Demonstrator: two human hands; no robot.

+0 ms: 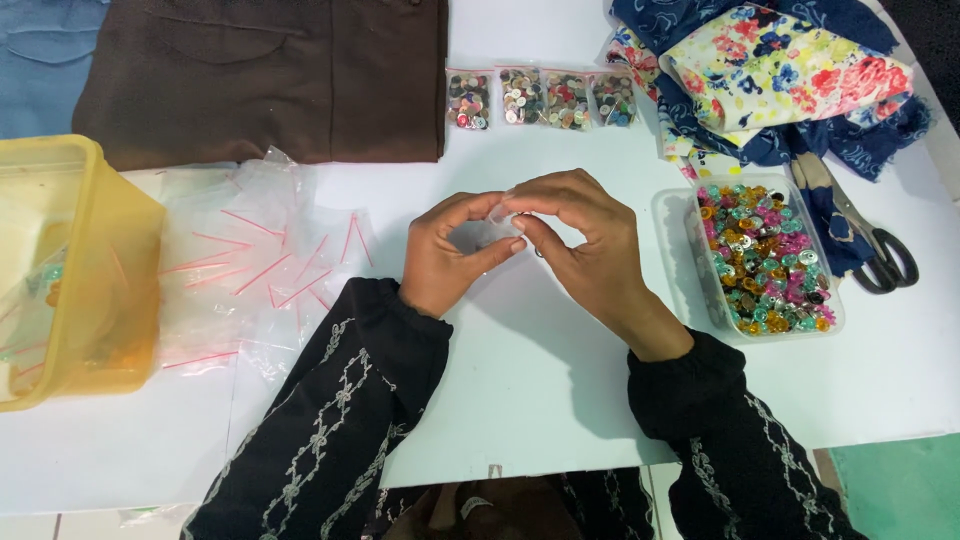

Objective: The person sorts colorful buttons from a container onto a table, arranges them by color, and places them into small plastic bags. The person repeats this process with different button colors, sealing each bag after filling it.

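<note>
My left hand [448,258] and my right hand [585,240] meet over the middle of the white table [540,390]. Together they pinch a small clear plastic zip bag [497,228] between thumbs and fingertips; the bag is mostly hidden by my fingers. A clear tub of mixed coloured buttons [765,257] sits just right of my right hand. A loose pile of empty clear zip bags with red seal strips [262,265] lies left of my left hand. Several filled button bags [540,98] lie in a row at the far middle.
A yellow plastic container [75,270] stands at the left edge. Brown cloth [270,75] and blue cloth [45,60] lie at the back left. Floral and navy fabric [775,75] is heaped at the back right, with black-handled scissors [870,245] beside the tub.
</note>
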